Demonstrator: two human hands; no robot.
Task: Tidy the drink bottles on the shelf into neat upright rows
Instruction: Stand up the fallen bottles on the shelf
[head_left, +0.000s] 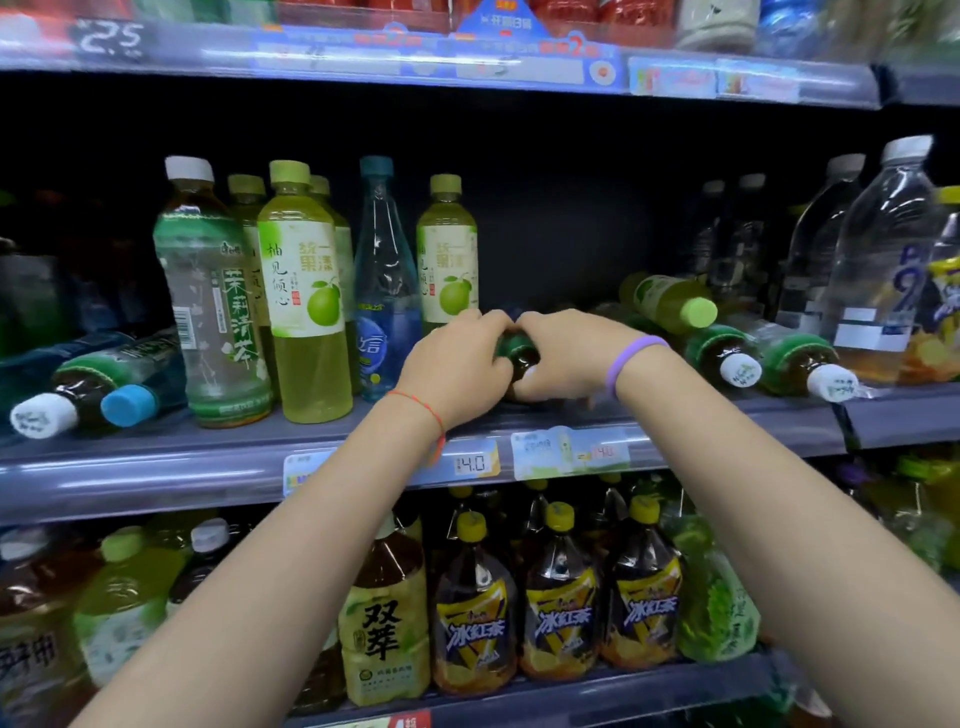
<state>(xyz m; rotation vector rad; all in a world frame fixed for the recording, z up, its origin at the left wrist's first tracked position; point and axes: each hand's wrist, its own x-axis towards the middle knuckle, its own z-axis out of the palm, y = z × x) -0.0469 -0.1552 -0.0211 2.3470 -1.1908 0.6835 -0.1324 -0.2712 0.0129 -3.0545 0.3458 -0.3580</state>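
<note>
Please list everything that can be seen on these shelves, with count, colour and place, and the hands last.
Standing pomelo drink bottles: four, yellow-green, middle shelf left.
Standing tea bottle: one, green label, white cap, left of them.
Blue bottle: one, upright among the pomelo bottles.
Lying bottles: at least three right of the hands, two far left.
Water bottles: several, clear, right end.
Iced tea bottles: three in front, dark, yellow caps, lower shelf.
Price tags: several, shelf edge.
Dark bottle: one, lying, in both hands.
Left hand: grip on it, red string bracelet.
Right hand: grip on it, purple band.
</note>
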